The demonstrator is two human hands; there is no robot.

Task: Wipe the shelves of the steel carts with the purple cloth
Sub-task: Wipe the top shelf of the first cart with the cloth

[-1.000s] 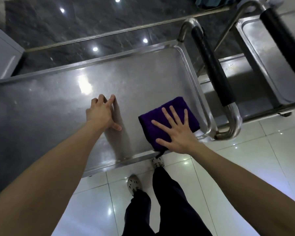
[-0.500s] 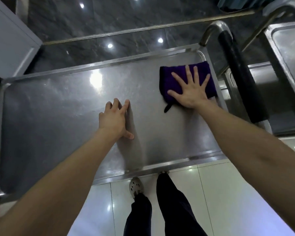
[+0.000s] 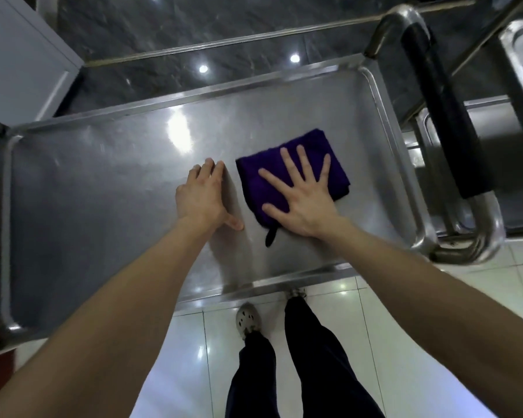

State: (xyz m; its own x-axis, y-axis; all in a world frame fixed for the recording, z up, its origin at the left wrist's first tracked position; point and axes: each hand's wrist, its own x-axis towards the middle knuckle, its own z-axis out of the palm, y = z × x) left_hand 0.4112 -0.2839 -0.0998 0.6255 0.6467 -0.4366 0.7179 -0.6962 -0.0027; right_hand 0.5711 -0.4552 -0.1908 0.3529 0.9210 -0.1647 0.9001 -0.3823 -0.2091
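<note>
The folded purple cloth (image 3: 329, 152) lies flat on the top shelf of the steel cart (image 3: 88, 206), right of centre. My right hand (image 3: 302, 194) presses down on it with fingers spread straight, covering its near half. A dark loop tag pokes out from under the palm. My left hand (image 3: 203, 197) rests flat on the bare steel just left of the cloth, fingers together and pointing away, thumb out to the right.
The cart's black-padded push handle (image 3: 444, 116) rises at the right end. A second steel cart (image 3: 520, 73) stands beyond it at the far right. A white cabinet (image 3: 21, 61) sits at the upper left. My legs and shoes stand on the white tiled floor below.
My right hand slid the cloth from the near right corner to the far right corner, then back toward me and left to the shelf's middle. The left hand stayed planted.
</note>
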